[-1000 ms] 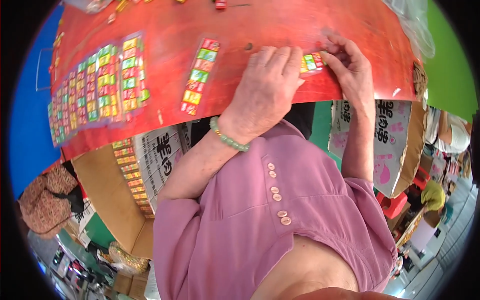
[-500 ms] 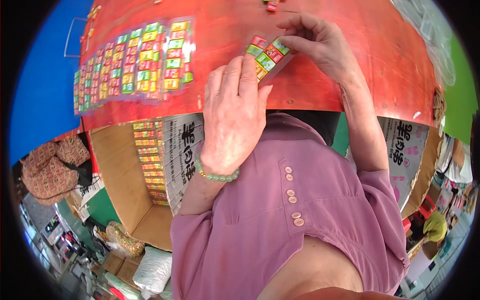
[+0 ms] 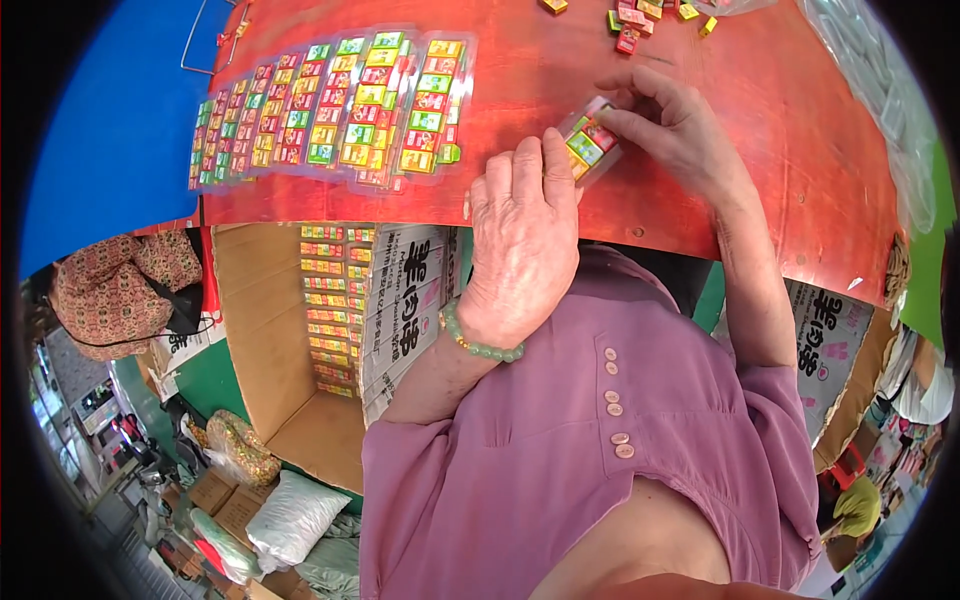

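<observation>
A narrow clear plastic tray [image 3: 584, 148] holds small boxes in green, yellow and red, lying aslant near the table's front edge. My left hand [image 3: 525, 225], a green bead bracelet at its wrist, holds the tray's near left side. Its fingers are long and close together, and cover part of the tray. At the tray's far end my right hand [image 3: 680, 130] has thumb and forefinger closed over the boxes. Whether a loose box is pinched there is hidden by the fingers.
Several filled trays [image 3: 430, 105] lie overlapping at the left of the red table [image 3: 520, 60]. Loose little boxes [image 3: 632, 18] are scattered at the far edge. An open carton [image 3: 265, 320] with more filled trays stands below left. Clear plastic [image 3: 870, 80] lies far right.
The view has shifted, bringing more loose boxes at the far edge into sight. The right thumb and forefinger now cover more of the tray's far end. The left hand stays at the tray.
</observation>
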A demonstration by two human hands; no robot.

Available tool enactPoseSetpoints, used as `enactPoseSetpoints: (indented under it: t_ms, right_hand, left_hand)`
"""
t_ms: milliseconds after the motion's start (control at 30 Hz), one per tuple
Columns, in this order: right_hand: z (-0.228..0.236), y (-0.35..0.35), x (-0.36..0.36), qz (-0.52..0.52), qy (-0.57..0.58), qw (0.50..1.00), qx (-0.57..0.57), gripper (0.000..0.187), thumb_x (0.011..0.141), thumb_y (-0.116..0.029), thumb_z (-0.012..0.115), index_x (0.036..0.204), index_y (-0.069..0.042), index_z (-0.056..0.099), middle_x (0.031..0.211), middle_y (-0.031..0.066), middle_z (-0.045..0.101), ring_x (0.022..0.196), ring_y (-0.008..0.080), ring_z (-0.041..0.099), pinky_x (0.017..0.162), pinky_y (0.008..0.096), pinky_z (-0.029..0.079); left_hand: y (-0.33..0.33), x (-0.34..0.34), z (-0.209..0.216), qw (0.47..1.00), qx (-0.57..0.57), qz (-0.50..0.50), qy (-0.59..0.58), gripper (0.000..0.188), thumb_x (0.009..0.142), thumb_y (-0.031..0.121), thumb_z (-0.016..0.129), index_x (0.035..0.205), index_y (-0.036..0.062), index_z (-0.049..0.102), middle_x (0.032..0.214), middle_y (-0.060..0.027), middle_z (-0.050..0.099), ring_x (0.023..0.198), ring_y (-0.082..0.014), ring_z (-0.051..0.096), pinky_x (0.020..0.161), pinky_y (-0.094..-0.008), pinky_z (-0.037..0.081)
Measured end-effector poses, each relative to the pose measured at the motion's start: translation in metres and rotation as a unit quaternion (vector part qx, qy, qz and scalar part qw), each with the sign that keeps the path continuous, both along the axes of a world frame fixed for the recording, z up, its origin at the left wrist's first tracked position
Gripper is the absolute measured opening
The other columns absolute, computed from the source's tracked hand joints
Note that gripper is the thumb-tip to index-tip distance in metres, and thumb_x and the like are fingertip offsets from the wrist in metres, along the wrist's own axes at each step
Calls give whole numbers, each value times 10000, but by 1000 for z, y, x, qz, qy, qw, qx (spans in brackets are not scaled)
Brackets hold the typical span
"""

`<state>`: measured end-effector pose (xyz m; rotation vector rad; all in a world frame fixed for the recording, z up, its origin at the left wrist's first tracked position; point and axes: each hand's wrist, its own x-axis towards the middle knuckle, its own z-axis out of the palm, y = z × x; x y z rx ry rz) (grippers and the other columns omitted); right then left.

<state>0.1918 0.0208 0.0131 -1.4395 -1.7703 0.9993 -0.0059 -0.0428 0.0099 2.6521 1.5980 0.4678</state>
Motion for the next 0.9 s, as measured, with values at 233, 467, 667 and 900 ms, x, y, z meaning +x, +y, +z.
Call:
enactPoseSetpoints:
  t_ms: [233,467,667,900]
  right_hand:
    - [14,17,-12,-3,180,978,-109,302,919,-204,702,1165,-34,661,980,11,683,910,98,646,788,255,511]
    - [20,78,-55,82,244,955,-145,180,893,-73,718,1029,-7,619,875,7,645,809,81,586,723,223,479]
    - [8,111,-73,127,228,953,-155,170,886,-118,738,986,-21,642,837,-7,646,737,87,582,656,245,489]
    - [14,114,-90,90,67,986,-120,203,859,-189,757,946,-15,699,763,35,681,693,95,612,630,266,504]
  left_hand:
    - [9,-14,26,998,49,-4,-42,532,887,169,646,1315,-101,483,1209,-206,545,1002,-332,528,850,-454,446]
    - [37,-40,23,992,80,79,-56,519,848,157,714,1282,-54,525,1242,-201,542,1040,-361,525,895,-489,448]
    - [39,-45,25,991,91,100,-5,514,851,166,716,1292,-25,535,1297,-184,516,1129,-357,503,950,-506,428]
    - [37,-56,16,991,59,120,16,519,899,225,680,1348,19,522,1446,-183,440,1393,-389,351,1117,-596,282]
